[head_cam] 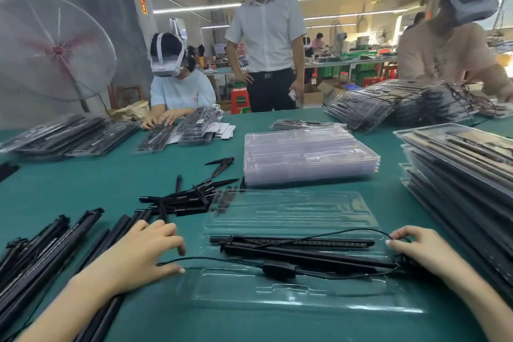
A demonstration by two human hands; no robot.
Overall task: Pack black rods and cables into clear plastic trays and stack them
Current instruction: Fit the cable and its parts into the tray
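An open clear plastic tray lies on the green table in front of me. Two long black rods lie side by side across its middle, with a thin black cable and its inline switch draped over them. My left hand rests at the tray's left edge, thumb tip touching the cable's left end. My right hand is at the rods' right ends, fingers curled on the cable loop there.
Loose black rods lie at my left and small black spikes ahead. A stack of empty clear trays sits mid-table; filled trays pile at the right. Other people work across the table.
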